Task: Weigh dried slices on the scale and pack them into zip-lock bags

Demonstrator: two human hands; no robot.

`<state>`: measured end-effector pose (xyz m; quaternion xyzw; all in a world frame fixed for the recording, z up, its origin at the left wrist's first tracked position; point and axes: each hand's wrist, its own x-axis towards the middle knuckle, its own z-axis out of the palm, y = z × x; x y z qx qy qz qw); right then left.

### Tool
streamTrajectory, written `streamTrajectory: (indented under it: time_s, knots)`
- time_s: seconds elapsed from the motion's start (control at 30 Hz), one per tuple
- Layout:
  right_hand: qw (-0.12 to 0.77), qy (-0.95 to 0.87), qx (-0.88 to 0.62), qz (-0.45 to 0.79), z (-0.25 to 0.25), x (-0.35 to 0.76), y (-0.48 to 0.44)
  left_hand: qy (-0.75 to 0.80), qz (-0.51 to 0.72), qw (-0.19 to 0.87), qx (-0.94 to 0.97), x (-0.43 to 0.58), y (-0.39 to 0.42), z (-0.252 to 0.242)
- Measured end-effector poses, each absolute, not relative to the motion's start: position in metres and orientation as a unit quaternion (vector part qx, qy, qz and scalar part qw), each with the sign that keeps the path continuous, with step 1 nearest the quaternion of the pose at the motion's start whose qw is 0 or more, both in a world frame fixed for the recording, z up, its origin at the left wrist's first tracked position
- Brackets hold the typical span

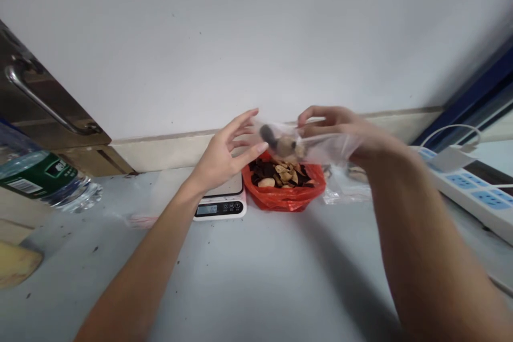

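Observation:
My right hand point(336, 131) is closed on a clear plastic bag point(324, 148), which has a few dark and tan dried pieces point(286, 146) in it. My left hand point(228, 152) is at the bag's other end with its fingers spread, thumb beside the dark piece; whether it touches the plastic is blurred. Below the bag stands a red plastic bag point(280, 200), its mouth wide, filled with brown and tan dried slices point(286, 173). A white kitchen scale point(220, 208) with a lit display sits to its left, partly behind my left wrist.
Clear plastic bags point(347, 187) lie right of the red bag. A white power strip point(465, 181) with cables is at the right. On the left are a large water bottle point(44, 176), a yellowish object point(18, 264) and a metal handle point(48, 107). A white wall backs the grey tabletop point(248, 272).

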<state>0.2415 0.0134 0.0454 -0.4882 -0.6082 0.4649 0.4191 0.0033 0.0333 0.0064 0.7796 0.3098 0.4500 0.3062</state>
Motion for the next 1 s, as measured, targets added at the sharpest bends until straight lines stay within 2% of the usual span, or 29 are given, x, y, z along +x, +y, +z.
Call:
streamTrajectory:
  time_s: [0.1, 0.23, 0.37, 0.5, 0.6, 0.77, 1.0]
  knots:
    - [0.38, -0.599, -0.409, 0.574, 0.033, 0.223, 0.022, 0.318, 0.46, 0.333, 0.76, 0.0, 0.031, 0.013]
    - [0.348, -0.628, -0.381, 0.583, 0.024, 0.212, 0.03, 0.36, 0.488, 0.319, 0.728, -0.006, 0.032, 0.02]
    - [0.318, -0.582, -0.429, 0.614, 0.027, 0.219, 0.033, 0.417, 0.513, 0.266, 0.701, -0.02, 0.038, 0.026]
    - [0.312, -0.596, -0.465, 0.576, 0.033, 0.227, 0.029, 0.474, 0.524, 0.209, 0.676, -0.03, 0.042, 0.029]
    - [0.296, -0.65, -0.454, 0.533, 0.031, 0.224, 0.029, 0.507, 0.511, 0.196, 0.666, -0.032, 0.04, 0.028]
    - [0.269, -0.653, -0.469, 0.531, 0.026, 0.215, 0.031, 0.529, 0.498, 0.186, 0.662, -0.038, 0.04, 0.024]
    - [0.291, -0.665, -0.428, 0.539, 0.016, 0.2, 0.034, 0.521, 0.379, 0.113, 0.756, -0.046, 0.041, 0.02]
